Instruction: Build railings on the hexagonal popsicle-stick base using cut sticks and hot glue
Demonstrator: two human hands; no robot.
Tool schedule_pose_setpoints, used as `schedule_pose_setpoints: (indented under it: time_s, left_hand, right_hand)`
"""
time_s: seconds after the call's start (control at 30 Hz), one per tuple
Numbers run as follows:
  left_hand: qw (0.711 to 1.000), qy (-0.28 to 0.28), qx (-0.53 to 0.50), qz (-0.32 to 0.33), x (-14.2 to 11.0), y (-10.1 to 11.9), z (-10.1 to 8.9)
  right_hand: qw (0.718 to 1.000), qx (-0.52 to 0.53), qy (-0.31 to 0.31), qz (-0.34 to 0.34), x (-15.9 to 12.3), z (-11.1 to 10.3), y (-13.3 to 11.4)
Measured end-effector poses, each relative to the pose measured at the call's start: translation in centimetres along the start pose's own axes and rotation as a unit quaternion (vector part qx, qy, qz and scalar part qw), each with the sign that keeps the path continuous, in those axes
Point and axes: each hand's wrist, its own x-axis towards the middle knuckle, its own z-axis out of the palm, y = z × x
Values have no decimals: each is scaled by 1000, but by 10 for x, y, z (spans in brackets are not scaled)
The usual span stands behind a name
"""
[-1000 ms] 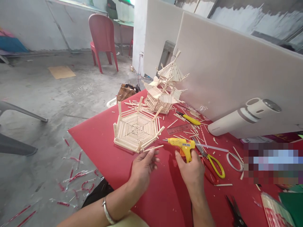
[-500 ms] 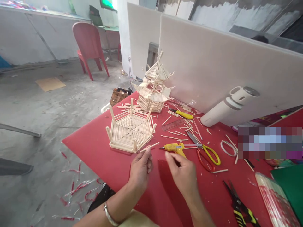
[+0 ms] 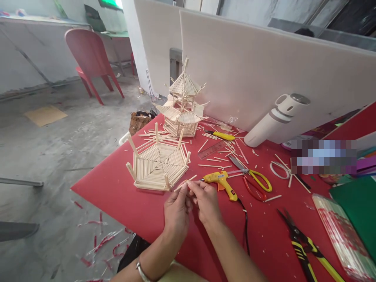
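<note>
My left hand and my right hand meet over the red table, and both pinch one thin wooden stick. The stick points up and right, close to the front corner of a flat hexagonal stick base with short upright posts. A yellow glue gun lies on the table just right of my right hand, its black cord trailing toward me. Behind the base stands a tiered pagoda model built of sticks.
Yellow-handled scissors, a clear ruler, a yellow knife and loose sticks lie to the right. A white bottle leans on a white foam board. Black-and-yellow cutters and a packet of sticks lie near right. A red chair stands on the floor.
My right hand let go of the glue gun, which now lies on the table, and came left to join my left hand on the stick. The view swung right.
</note>
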Motion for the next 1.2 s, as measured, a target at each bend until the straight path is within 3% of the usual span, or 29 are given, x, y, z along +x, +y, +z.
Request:
schedule_pose_setpoints:
  time_s: [0.43,0.57,0.87,1.2]
  left_hand:
    - [1000,-10,-13,-2,-3,4,-5]
    - [1000,18,4,-16,-8,10,-15]
    - [999,21,17,-32,-8,13,-27]
    - [999,5,32,-36,-9,17,-21]
  right_hand:
    - [999,-5,-26,22,3,5,5]
    - [999,-19,-32,22,11,7,4]
    - [987,-127,-88,39,25,4,-19]
    - [972,-199,-116,50,35,2,-32]
